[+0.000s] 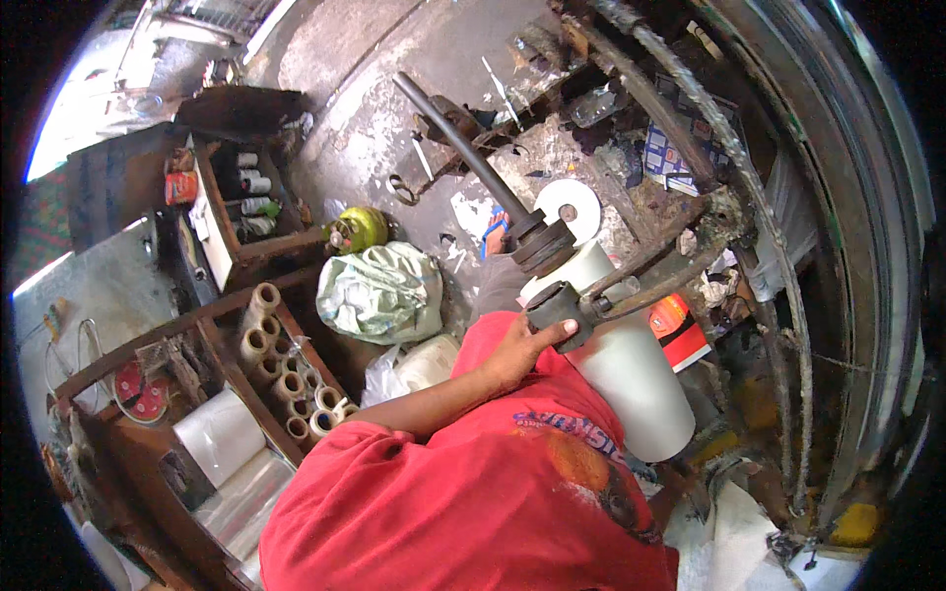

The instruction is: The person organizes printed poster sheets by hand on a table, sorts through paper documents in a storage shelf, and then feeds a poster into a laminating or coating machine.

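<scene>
My left hand [519,353] is closed around a dark metal collar [554,308], its thumb lying across the near end. From the collar, dark rods run off to the right toward a rusty frame. Just beyond the hand, a long dark metal shaft [473,158] slants up to the left, with thick stepped rings [544,244] at its lower end. A large white roll [636,389] lies close against my body, to the right of my hand; a paler roll part [584,268] shows behind the collar. My right hand is out of sight.
At left, a wooden rack [212,335] holds cardboard tubes [266,366] and clear film rolls. Beyond are a white sack [382,295], a green gas cylinder [363,229] and an open drawer [222,241]. A white disc [569,211] lies ahead; rusty curved bars [778,256] stand at right.
</scene>
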Available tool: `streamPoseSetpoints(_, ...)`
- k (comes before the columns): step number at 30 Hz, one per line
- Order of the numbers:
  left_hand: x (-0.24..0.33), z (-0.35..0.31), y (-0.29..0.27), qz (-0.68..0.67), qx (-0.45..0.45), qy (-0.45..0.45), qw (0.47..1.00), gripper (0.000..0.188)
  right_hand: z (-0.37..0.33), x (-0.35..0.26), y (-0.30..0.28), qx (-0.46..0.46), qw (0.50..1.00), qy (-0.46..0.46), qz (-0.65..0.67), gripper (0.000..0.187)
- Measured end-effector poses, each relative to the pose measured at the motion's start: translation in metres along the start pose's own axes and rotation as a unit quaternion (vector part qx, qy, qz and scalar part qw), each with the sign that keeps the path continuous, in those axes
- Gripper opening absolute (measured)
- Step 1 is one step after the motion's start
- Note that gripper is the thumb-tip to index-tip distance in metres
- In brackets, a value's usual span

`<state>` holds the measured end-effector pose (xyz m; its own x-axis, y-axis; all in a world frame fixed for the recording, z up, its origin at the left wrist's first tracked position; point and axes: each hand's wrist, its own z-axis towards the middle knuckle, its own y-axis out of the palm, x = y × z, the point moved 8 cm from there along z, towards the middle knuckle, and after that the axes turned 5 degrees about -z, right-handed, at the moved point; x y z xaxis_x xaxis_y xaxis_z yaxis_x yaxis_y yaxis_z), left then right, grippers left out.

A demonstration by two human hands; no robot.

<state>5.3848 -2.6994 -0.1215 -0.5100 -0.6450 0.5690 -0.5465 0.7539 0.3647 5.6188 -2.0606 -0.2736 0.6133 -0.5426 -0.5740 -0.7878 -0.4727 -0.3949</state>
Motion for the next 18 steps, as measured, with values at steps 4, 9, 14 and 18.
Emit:
streamPoseSetpoints(4,-0.004,0.004,0.002,-0.049,-0.048,-0.004,0.998,0.061,-0.023,-0.007,0.025,-0.034,0.999,0.005,-0.030,0.027)
streamPoseSetpoints(9,0.002,0.010,0.002,-0.077,-0.073,0.014,0.994,0.065,-0.044,-0.013,0.055,-0.065,0.996,0.007,-0.056,0.027)
streamPoseSetpoints(14,0.003,0.006,0.001,-0.068,-0.066,0.023,0.995,0.067,-0.035,-0.017,0.071,-0.084,0.994,0.005,-0.069,0.027)
streamPoseSetpoints(18,0.002,0.007,0.000,-0.072,-0.066,0.020,0.995,0.067,-0.032,-0.017,0.077,-0.089,0.993,0.008,-0.080,0.027)
